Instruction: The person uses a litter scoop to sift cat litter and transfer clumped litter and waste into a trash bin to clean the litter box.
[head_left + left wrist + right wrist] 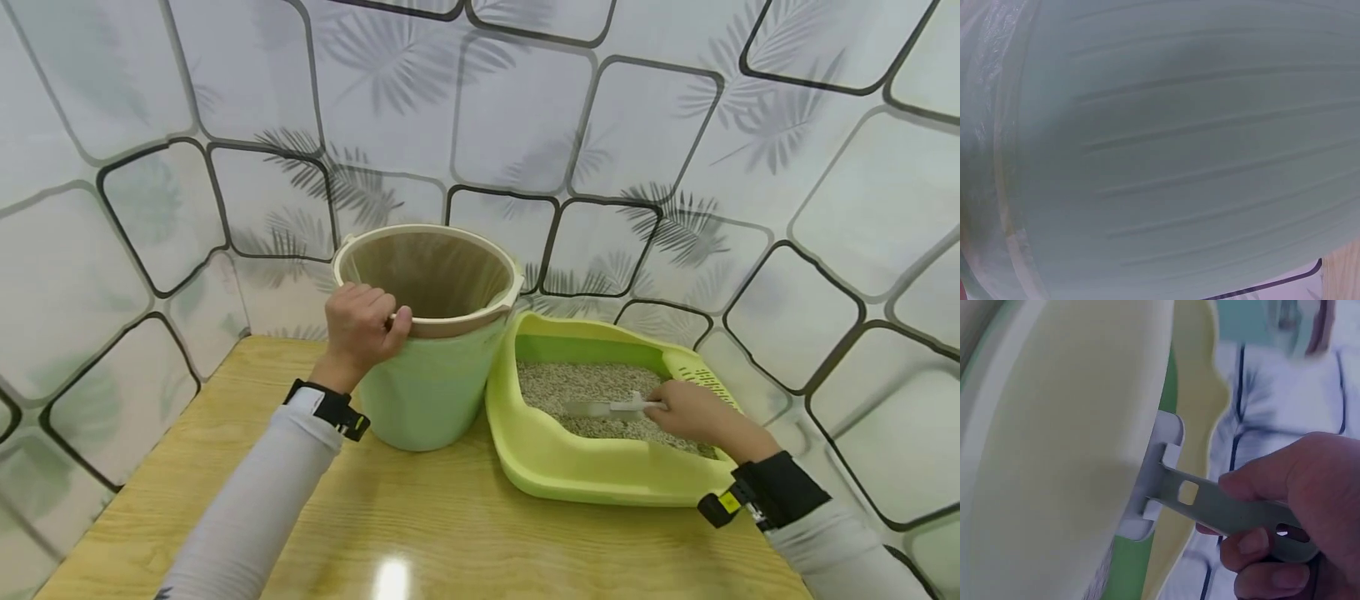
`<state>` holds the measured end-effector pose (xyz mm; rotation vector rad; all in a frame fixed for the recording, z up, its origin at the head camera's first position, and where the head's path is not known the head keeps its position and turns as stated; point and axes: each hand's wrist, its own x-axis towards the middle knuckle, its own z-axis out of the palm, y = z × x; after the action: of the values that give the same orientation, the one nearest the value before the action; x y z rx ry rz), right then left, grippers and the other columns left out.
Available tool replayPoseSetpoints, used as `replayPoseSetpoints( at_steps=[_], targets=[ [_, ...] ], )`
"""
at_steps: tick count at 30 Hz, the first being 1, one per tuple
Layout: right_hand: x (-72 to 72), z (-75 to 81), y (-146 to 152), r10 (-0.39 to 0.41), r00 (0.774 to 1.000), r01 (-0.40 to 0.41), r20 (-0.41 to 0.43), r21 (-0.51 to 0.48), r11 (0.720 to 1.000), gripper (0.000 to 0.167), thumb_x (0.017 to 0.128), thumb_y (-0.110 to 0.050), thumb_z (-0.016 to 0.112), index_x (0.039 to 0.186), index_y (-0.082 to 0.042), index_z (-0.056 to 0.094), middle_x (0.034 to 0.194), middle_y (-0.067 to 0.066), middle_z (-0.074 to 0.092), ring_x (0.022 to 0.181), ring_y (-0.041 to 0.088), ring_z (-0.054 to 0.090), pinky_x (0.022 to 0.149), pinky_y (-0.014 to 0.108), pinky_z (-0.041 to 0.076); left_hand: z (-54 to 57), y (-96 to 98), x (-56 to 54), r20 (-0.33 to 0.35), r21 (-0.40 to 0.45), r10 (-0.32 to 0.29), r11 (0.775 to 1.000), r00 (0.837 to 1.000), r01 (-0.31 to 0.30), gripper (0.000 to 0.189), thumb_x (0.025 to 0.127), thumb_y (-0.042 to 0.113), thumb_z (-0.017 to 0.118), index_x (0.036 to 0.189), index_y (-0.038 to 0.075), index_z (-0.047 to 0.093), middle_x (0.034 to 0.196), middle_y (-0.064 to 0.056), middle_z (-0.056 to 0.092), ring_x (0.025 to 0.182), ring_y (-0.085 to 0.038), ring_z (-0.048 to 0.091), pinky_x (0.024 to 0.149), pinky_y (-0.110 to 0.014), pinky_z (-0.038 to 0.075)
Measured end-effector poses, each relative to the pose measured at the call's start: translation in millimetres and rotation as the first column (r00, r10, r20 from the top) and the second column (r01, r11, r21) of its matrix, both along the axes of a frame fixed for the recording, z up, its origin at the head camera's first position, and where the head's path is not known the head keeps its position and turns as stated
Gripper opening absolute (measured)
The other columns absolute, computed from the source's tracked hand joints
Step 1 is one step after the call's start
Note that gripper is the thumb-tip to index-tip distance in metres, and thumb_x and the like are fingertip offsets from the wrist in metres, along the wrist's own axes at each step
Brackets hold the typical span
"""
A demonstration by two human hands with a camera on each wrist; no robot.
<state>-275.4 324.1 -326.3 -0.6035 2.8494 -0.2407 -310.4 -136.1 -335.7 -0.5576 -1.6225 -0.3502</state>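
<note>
In the head view a pale green trash bin (431, 404) with a beige rim stands upright, a thin clear liner folded over its edge. My left hand (363, 325) grips the near-left part of that rim. To its right is a yellow-green litter box (592, 473) holding grainy litter (585, 383). A white-grey litter scoop (626, 407) is held by its handle in my right hand (693, 411), over the litter. The right wrist view shows thumb and fingers around the slotted scoop handle (1229, 509); the box wall hides part of the scoop head.
Both containers stand on a light wood table (420, 533), the litter box close beside the bin. A patterned curtain (525, 117) hangs behind and along both sides. A perforated ledge (701, 375) sits at the box's right end.
</note>
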Motion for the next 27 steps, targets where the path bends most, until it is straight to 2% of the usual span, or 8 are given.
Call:
replayPoseSetpoints(
  at_steps=[3, 5, 7, 11, 14, 17, 22, 27],
  targets=[
    [8.2, 4.0, -33.4, 0.058, 0.998, -0.058, 0.001, -0.022, 0.998, 0.025, 0.097, -0.016, 0.05, 0.097, -0.003, 0.071, 0.055, -0.006, 0.035, 0.048, 0.008, 0.023, 0.049, 0.024, 0.024, -0.5, -2.5, -2.1, -0.008, 0.001, 0.002, 1.0, 1.0, -0.002, 0.048, 0.091, 0.033, 0.041, 0.049, 0.01, 0.033, 0.044, -0.002, 0.03, 0.04, -0.022, 0.029, 0.047, -0.038, 0.026],
    [9.9, 3.8, -51.7, 0.089, 0.996, -0.089, -0.004, -0.015, 0.996, 0.024, 0.096, -0.015, 0.05, 0.081, -0.01, 0.068, 0.054, -0.007, 0.03, 0.049, 0.008, 0.02, 0.051, 0.024, 0.022, -0.5, -3.7, -3.3, -0.011, 0.002, 0.002, 1.0, 1.0, -0.002, 0.046, 0.088, 0.031, 0.043, 0.049, 0.01, 0.033, 0.044, -0.002, 0.03, 0.04, -0.022, 0.03, 0.047, -0.037, 0.026],
    [8.3, 1.4, -67.1, 0.107, 0.994, -0.107, -0.01, -0.004, 0.994, 0.03, 0.096, -0.013, 0.05, 0.067, -0.016, 0.057, 0.054, -0.007, 0.026, 0.05, 0.008, 0.017, 0.052, 0.024, 0.02, -0.3, -5.1, -4.0, -0.014, 0.002, 0.006, 1.0, 1.0, -0.006, 0.044, 0.086, 0.029, 0.045, 0.049, 0.01, 0.033, 0.044, -0.002, 0.029, 0.04, -0.022, 0.029, 0.047, -0.037, 0.026],
    [-3.3, -8.9, -91.1, 0.119, 0.993, -0.118, -0.009, 0.039, 0.992, 0.037, 0.094, -0.012, 0.05, 0.059, -0.019, 0.042, 0.054, -0.005, 0.026, 0.05, 0.009, 0.019, 0.051, 0.024, 0.02, 0.1, -8.2, -3.4, -0.02, -0.002, 0.015, 1.0, 1.0, -0.015, 0.041, 0.083, 0.028, 0.047, 0.048, 0.01, 0.033, 0.043, -0.002, 0.03, 0.039, -0.022, 0.029, 0.046, -0.037, 0.026],
    [-17.3, -17.6, -106.5, 0.107, 0.994, -0.108, 0.021, 0.069, 0.992, 0.035, 0.094, -0.01, 0.05, 0.061, -0.018, 0.042, 0.055, -0.004, 0.027, 0.051, 0.01, 0.021, 0.052, 0.026, 0.022, 0.1, -9.0, -2.5, -0.025, 0.0, 0.02, 1.0, 0.999, -0.02, 0.041, 0.083, 0.028, 0.047, 0.048, 0.01, 0.033, 0.043, -0.002, 0.03, 0.04, -0.022, 0.03, 0.046, -0.037, 0.027],
    [-37.4, -26.7, -119.9, 0.07, 0.994, -0.078, 0.079, 0.106, 0.991, 0.031, 0.094, -0.01, 0.048, 0.065, -0.016, 0.04, 0.058, -0.002, 0.029, 0.053, 0.012, 0.024, 0.055, 0.028, 0.024, 0.4, -8.0, -1.1, -0.026, 0.003, 0.021, 1.0, 0.999, -0.021, 0.042, 0.083, 0.028, 0.047, 0.048, 0.01, 0.033, 0.043, -0.002, 0.03, 0.04, -0.023, 0.03, 0.045, -0.037, 0.027],
    [-72.6, -39.9, -132.6, 0.012, 0.987, -0.039, 0.162, 0.163, 0.986, 0.015, 0.098, -0.013, 0.048, 0.086, -0.008, 0.055, 0.07, 0.002, 0.044, 0.06, 0.014, 0.037, 0.058, 0.03, 0.032, 0.9, -5.0, 2.0, -0.025, 0.0, 0.024, 1.0, 0.999, -0.024, 0.043, 0.085, 0.028, 0.045, 0.048, 0.011, 0.031, 0.043, -0.001, 0.029, 0.039, -0.021, 0.028, 0.045, -0.035, 0.026],
    [-93.6, -45.6, -132.7, -0.057, 0.973, 0.005, 0.223, 0.228, 0.974, 0.015, 0.097, -0.01, 0.046, 0.096, -0.002, 0.059, 0.076, 0.005, 0.047, 0.064, 0.016, 0.038, 0.061, 0.031, 0.034, 2.7, -2.0, 1.9, -0.033, -0.009, 0.022, 1.0, 0.999, -0.023, 0.046, 0.089, 0.03, 0.042, 0.048, 0.011, 0.032, 0.043, -0.001, 0.029, 0.039, -0.02, 0.029, 0.045, -0.034, 0.026]
  ],
)
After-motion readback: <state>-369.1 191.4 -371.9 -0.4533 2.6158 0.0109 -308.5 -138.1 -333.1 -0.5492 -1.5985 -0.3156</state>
